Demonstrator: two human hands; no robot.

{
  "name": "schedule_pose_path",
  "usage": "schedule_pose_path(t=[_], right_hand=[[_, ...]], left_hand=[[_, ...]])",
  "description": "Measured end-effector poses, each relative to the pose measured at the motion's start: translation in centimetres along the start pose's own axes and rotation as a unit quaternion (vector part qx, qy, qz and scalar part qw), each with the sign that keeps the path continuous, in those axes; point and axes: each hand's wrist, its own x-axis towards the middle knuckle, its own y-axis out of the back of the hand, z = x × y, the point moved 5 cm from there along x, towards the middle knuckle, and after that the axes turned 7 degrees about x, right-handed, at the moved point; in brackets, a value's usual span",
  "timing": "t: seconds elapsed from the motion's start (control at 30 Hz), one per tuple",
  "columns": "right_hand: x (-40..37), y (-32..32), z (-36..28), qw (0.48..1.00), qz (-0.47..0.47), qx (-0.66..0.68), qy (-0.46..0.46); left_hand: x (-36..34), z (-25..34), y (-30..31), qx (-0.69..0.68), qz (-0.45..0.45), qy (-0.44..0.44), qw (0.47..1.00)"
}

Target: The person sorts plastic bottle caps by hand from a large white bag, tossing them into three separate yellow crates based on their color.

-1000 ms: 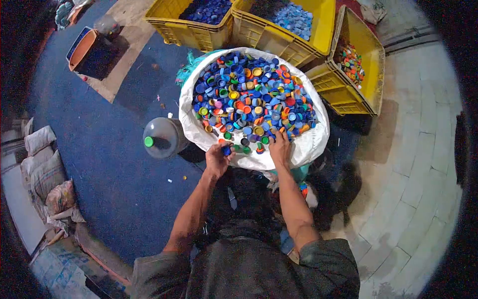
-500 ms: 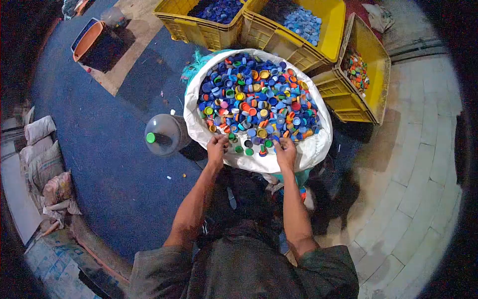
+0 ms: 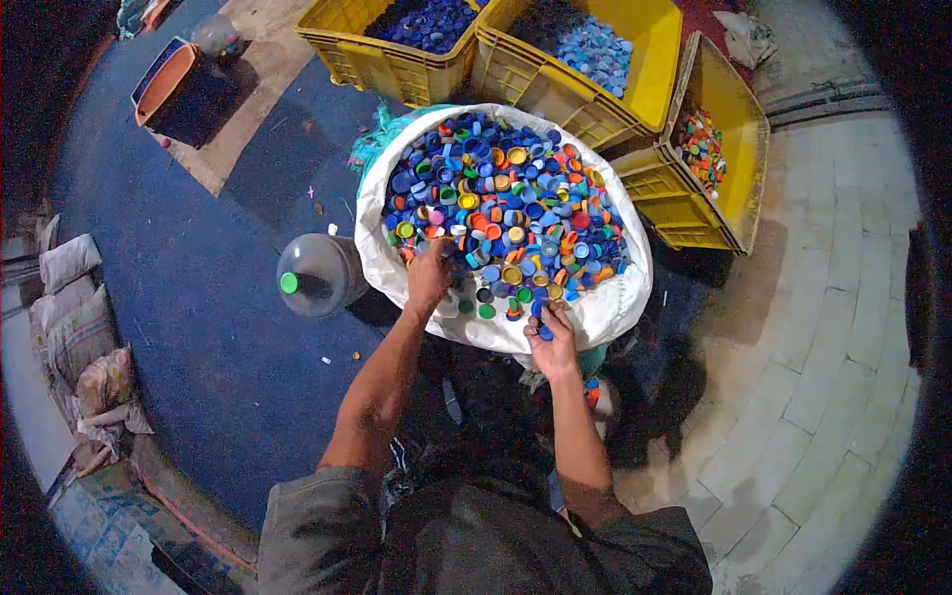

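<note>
A white sack [image 3: 373,213] with its rim rolled down holds a heap of mixed plastic bottle caps [image 3: 516,203], mostly blue, with some orange, yellow and green. My left hand [image 3: 428,276] reaches over the near left part of the heap, its fingertips among the caps; what they pinch, if anything, is hidden. At the near right edge of the sack, my right hand [image 3: 551,339] is closed on blue bottle caps [image 3: 541,319]. Several loose caps, among them a green cap [image 3: 486,311], lie on the white fabric between my hands.
Beyond the sack stand a yellow crate [image 3: 382,61] of dark blue caps, another yellow crate [image 3: 555,104] of light blue caps and a tilted yellow crate [image 3: 694,213] of mixed caps. A clear jug [image 3: 322,273] with a green cap stands left. Stuffed sacks [image 3: 74,312] lie far left.
My left hand has moved up and further into the heap. My right hand has drawn back toward me and turned, with blue caps now showing in its fingers.
</note>
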Motion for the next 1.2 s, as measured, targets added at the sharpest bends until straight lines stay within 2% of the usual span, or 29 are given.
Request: schedule_pose_path(t=[0.17,0.27,0.37,0.47,0.57,0.67,0.77,0.8,0.87,0.9,0.93,1.0,1.03,1.07,1.1,1.13,1.2], right_hand=[[0.5,-0.5,0.1,1.000,0.009,-0.029,-0.006],[1.0,-0.7,0.4,0.999,-0.001,-0.032,-0.013],[1.3,-0.5,0.8,0.999,0.016,-0.044,-0.016],[1.4,-0.6,1.1,0.998,0.007,-0.065,-0.021],[1.2,-1.0,1.3,0.997,0.011,-0.067,-0.024],[1.1,-1.1,1.3,0.998,0.011,-0.061,-0.033],[1.1,-1.3,1.4,0.998,0.002,-0.038,-0.047],[1.3,-0.9,1.6,0.998,0.007,-0.021,-0.055],[1.9,0.2,2.4,0.997,0.015,0.014,-0.070],[1.9,0.1,2.6,0.998,0.031,0.008,-0.059],[2.0,-0.1,2.9,0.997,0.038,0.017,-0.057],[2.4,-0.7,3.6,0.997,0.050,0.036,-0.054],[3.0,-0.6,4.3,0.992,0.081,0.078,-0.064],[3.5,-0.9,5.0,0.992,0.056,0.076,-0.084],[3.7,-2.4,5.2,0.990,0.070,0.087,-0.083],[3.7,-4.2,5.5,0.988,0.086,0.098,-0.081],[6.8,-5.5,6.7,0.987,0.045,0.124,-0.087]], left_hand=[[0.0,-0.7,-0.5,-0.021,-0.044,0.041,0.998],[-0.2,-1.0,-1.1,-0.023,-0.039,0.050,0.998],[-0.6,0.5,-0.5,0.025,-0.085,0.087,0.992],[-0.7,1.5,-0.3,0.032,-0.019,0.033,0.999],[-0.8,1.5,-0.7,0.013,-0.057,0.061,0.996],[-1.0,2.3,0.3,0.024,-0.004,0.020,1.000],[-1.6,2.7,1.4,0.034,0.087,0.003,0.996],[-1.6,2.1,1.4,-0.052,0.060,0.086,0.993],[-2.0,1.4,1.0,-0.221,0.002,0.242,0.945],[-2.3,1.8,1.9,-0.206,0.076,0.184,0.958],[-2.7,1.0,1.3,-0.329,0.048,0.258,0.907],[-3.2,0.2,0.4,-0.547,-0.018,0.383,0.744],[-2.8,0.6,1.0,-0.598,-0.054,0.384,0.701],[-2.5,1.0,1.7,-0.646,-0.091,0.383,0.654],[-2.0,1.4,2.4,-0.684,-0.077,0.386,0.614],[-1.2,1.3,3.3,-0.686,-0.060,0.399,0.606],[0.8,1.4,5.4,-0.688,-0.026,0.425,0.587]])
